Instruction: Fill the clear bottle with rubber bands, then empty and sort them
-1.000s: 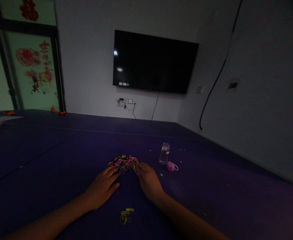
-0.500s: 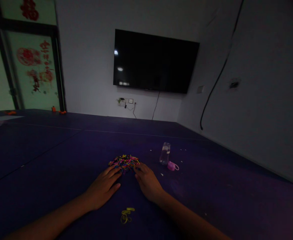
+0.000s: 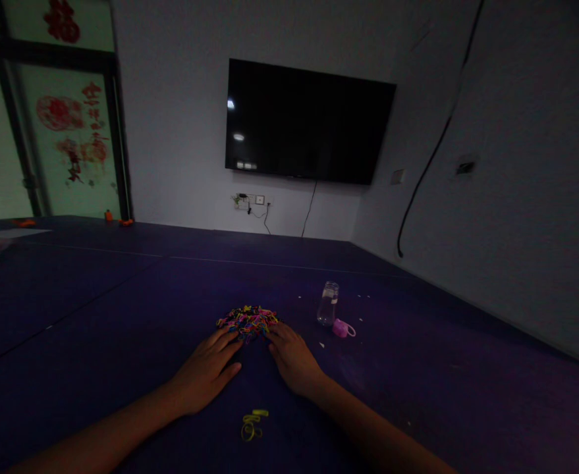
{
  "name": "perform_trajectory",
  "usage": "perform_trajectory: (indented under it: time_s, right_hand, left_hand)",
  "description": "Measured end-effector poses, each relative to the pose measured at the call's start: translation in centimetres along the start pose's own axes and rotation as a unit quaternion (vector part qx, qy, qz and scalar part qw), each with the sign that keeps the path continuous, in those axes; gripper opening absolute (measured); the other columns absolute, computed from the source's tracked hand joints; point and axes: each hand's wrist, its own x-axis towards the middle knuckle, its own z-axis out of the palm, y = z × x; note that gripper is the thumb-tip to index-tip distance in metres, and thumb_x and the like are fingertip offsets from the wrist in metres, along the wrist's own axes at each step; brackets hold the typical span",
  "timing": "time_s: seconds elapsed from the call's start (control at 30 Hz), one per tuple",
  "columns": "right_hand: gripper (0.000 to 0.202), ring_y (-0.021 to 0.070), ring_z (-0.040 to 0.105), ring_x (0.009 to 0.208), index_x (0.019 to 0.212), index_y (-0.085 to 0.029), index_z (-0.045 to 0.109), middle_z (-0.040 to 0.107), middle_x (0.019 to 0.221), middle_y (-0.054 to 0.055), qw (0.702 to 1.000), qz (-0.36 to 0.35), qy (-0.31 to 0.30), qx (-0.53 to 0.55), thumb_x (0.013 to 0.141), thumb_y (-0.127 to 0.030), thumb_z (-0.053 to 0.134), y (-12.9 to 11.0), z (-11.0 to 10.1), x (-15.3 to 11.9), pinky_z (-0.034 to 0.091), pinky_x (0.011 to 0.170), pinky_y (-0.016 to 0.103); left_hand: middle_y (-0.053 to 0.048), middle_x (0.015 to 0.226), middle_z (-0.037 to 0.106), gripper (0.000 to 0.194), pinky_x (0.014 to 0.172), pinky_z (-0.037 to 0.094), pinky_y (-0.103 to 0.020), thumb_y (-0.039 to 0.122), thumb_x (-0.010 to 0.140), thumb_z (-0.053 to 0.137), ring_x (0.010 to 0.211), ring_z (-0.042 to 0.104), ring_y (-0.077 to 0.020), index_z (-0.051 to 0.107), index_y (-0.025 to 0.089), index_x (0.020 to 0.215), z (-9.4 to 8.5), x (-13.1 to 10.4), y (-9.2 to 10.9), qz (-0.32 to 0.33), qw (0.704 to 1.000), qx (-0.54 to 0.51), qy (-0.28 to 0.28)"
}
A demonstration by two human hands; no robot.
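A heap of small multicoloured elastic bands [image 3: 248,320] lies on the dark purple surface [image 3: 170,296]. My left hand [image 3: 206,373] rests at the heap's near left edge, fingers stretched out and thumb apart. On the near right edge lies my right hand [image 3: 294,359], its fingers extended and touching the bands. Neither hand grips anything that I can see. Between my forearms, closer to me, are several yellow bands [image 3: 252,428], set apart from the heap.
A clear bottle [image 3: 327,304] without its lid stands right of the heap. Beside it lies a pink lid with a loop [image 3: 341,328]. White scraps [image 3: 321,345] are scattered nearby. A television [image 3: 309,122] hangs on the far wall; orange objects [image 3: 126,222] sit by the door.
Both hands keep almost the same place at the heap. The whole view has shifted very slightly; the bands, bottle and lid stay where they were.
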Motion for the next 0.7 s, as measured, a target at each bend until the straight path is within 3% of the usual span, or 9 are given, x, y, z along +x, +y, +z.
perform_trajectory:
  time_s: [0.7]
  right_hand:
    - [0.037,0.0219,0.045,0.120,0.120,-0.014,0.054,0.052,0.126,0.013,0.999,-0.019,0.013,0.025,0.086,-0.012,0.039,-0.49,-0.90,-0.14,0.037,0.101,0.037]
  left_hand:
    - [-0.007,0.133,0.051,0.042,0.101,0.037,-0.044,0.043,0.092,0.038,0.126,0.039,-0.0258,0.050,0.023,0.126,-0.19,-0.06,0.13,-0.004,1.000,0.000,0.008]
